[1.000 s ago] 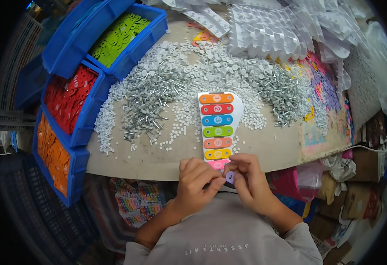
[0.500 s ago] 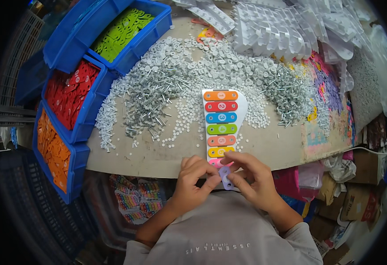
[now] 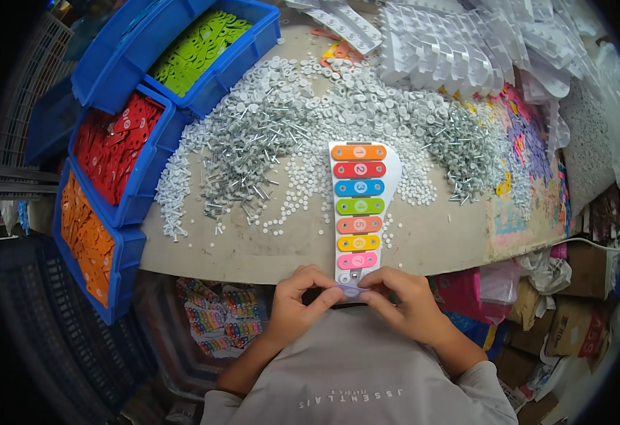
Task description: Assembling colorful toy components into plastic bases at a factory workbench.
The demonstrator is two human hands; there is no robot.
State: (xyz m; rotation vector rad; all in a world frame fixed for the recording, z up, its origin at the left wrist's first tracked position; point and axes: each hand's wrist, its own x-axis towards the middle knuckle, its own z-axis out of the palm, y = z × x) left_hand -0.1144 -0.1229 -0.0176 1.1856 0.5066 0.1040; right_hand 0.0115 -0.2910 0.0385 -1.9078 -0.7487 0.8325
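Observation:
A white toy xylophone [image 3: 358, 207] with several coloured bars lies on the table, its near end over the front edge. My left hand [image 3: 298, 307] and my right hand [image 3: 403, 302] meet at that near end. Both pinch a small purple bar [image 3: 353, 290] at the lowest slot, fingertips touching it from either side. Behind the toy spreads a wide heap of grey metal pins and white plastic washers [image 3: 274, 152].
Blue bins at the left hold green pieces [image 3: 198, 48], red pieces [image 3: 115, 152] and orange pieces [image 3: 87, 241]. Clear blister trays [image 3: 451, 49] pile at the back right. Finished xylophones [image 3: 218, 319] lie in a crate below the table edge. Cartons [image 3: 579, 312] stand at the right.
The hands have shifted slightly right and closer together at the xylophone's near end; the purple bar now sits flat between the fingertips. The xylophone has barely moved.

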